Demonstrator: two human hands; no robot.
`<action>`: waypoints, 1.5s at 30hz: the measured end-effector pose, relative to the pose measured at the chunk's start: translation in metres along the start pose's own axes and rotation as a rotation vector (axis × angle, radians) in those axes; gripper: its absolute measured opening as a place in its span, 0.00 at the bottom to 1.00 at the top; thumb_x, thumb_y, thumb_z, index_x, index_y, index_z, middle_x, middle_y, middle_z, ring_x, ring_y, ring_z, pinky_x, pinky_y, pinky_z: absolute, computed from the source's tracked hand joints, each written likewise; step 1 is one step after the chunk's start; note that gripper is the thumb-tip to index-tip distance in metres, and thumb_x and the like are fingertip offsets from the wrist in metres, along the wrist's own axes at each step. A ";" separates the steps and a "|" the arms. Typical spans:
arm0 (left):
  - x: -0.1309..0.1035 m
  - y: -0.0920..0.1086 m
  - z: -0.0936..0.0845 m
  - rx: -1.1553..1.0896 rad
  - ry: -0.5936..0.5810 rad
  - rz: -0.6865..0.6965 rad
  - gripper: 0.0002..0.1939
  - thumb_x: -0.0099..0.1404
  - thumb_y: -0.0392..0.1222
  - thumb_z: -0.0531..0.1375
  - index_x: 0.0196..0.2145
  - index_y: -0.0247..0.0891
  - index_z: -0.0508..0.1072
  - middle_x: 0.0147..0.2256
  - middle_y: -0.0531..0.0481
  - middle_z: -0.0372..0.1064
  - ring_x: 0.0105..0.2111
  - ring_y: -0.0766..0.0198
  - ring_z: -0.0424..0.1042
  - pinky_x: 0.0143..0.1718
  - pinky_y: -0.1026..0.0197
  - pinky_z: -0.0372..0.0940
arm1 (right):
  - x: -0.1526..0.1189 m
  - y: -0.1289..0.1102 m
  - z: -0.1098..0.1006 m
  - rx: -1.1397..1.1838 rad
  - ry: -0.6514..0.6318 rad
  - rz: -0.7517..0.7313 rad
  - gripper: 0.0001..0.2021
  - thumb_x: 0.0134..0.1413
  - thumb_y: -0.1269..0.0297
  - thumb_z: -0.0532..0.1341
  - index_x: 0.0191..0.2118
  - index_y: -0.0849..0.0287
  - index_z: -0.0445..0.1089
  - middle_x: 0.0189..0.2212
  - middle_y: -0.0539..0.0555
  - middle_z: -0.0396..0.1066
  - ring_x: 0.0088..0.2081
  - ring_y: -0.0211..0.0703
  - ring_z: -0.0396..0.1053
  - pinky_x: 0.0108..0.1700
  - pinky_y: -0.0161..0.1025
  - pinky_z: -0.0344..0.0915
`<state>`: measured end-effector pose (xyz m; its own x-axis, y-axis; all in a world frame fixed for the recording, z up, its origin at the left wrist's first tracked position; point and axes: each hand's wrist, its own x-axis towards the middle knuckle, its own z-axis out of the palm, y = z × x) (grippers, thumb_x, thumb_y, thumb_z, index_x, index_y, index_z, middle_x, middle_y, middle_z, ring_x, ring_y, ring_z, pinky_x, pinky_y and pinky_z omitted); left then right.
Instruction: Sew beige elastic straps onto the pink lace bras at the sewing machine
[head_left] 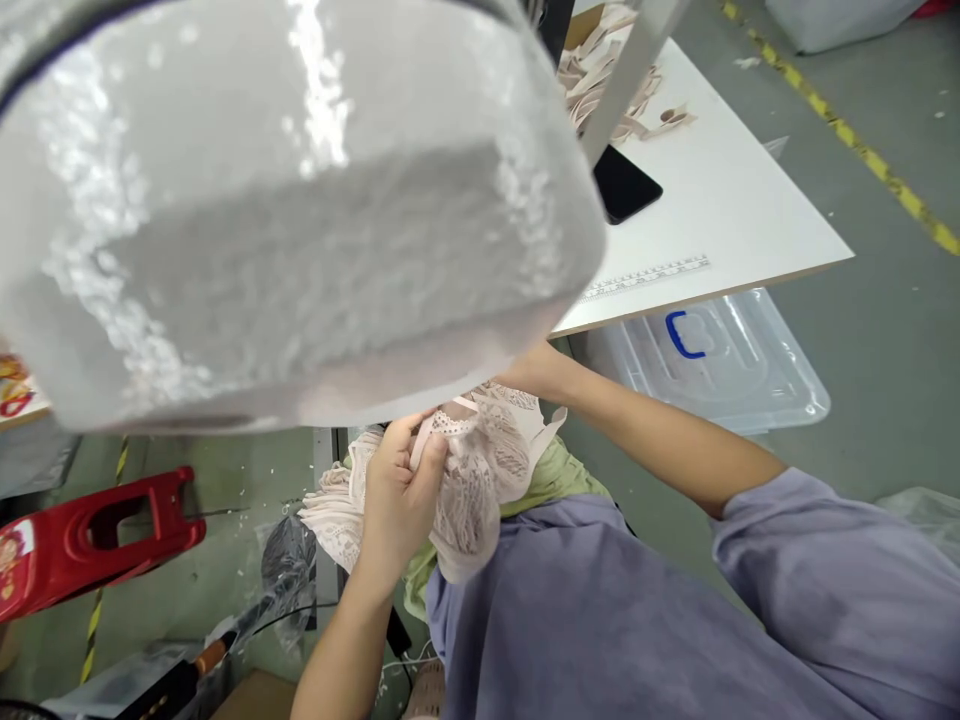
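Observation:
A pale pink lace bra (pixel 466 490) hangs over my lap, its rounded cups and scalloped trim facing up. My left hand (pixel 401 490) is closed on its edge, thumb and fingers pinching the band near the trim. At the bra's far side, my right hand (pixel 536 368) reaches under a large white machine head, which hides its fingers. More folded pink lace (pixel 341 500) lies to the left of my left hand. Green cloth (pixel 555 475) shows beneath the lace.
The glossy white machine head (pixel 300 250) fills the upper left, close to me. On the white table (pixel 750 220) are a phone (pixel 628 187), a clear ruler (pixel 649 278) and pink strips (pixel 600 85). A lidded plastic box (pixel 720 370) stands below; a red plastic stool (pixel 97 540) is left.

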<state>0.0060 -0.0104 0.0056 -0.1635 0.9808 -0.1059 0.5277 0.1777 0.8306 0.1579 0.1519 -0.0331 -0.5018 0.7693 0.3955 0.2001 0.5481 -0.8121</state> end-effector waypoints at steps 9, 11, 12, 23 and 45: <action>0.001 0.010 0.005 0.035 -0.076 0.183 0.15 0.73 0.40 0.55 0.52 0.39 0.78 0.47 0.46 0.80 0.43 0.58 0.80 0.40 0.60 0.74 | 0.005 0.000 -0.006 -0.047 -0.096 0.021 0.06 0.59 0.61 0.61 0.35 0.57 0.70 0.38 0.55 0.69 0.38 0.45 0.67 0.37 0.41 0.67; 0.006 0.011 0.004 0.040 -0.064 0.165 0.15 0.73 0.41 0.55 0.52 0.39 0.78 0.48 0.47 0.80 0.43 0.58 0.80 0.41 0.60 0.74 | 0.006 -0.001 -0.007 -0.059 -0.098 0.014 0.06 0.59 0.61 0.62 0.35 0.57 0.70 0.39 0.55 0.69 0.38 0.45 0.67 0.36 0.40 0.66; 0.009 0.011 0.002 0.041 -0.056 0.138 0.15 0.73 0.41 0.55 0.51 0.40 0.78 0.47 0.47 0.80 0.42 0.58 0.80 0.39 0.60 0.74 | 0.007 -0.001 -0.007 -0.063 -0.099 0.011 0.06 0.59 0.60 0.62 0.35 0.57 0.70 0.40 0.55 0.69 0.37 0.44 0.67 0.36 0.40 0.66; 0.020 0.012 -0.003 -0.030 0.003 0.072 0.12 0.70 0.49 0.59 0.43 0.45 0.81 0.37 0.48 0.80 0.42 0.51 0.78 0.34 0.56 0.72 | 0.010 0.001 -0.009 -0.043 -0.150 0.030 0.05 0.57 0.63 0.63 0.37 0.59 0.71 0.45 0.56 0.70 0.39 0.46 0.70 0.38 0.42 0.69; 0.021 0.018 -0.002 0.016 -0.014 0.056 0.11 0.70 0.47 0.60 0.43 0.44 0.82 0.35 0.49 0.80 0.40 0.52 0.79 0.32 0.59 0.71 | 0.010 0.004 -0.007 0.002 -0.142 0.042 0.01 0.57 0.68 0.63 0.33 0.57 0.70 0.45 0.56 0.70 0.44 0.48 0.69 0.40 0.44 0.70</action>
<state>0.0098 0.0135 0.0192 -0.1218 0.9903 -0.0667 0.5494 0.1233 0.8264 0.1598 0.1643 -0.0297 -0.6071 0.7374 0.2961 0.2224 0.5154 -0.8276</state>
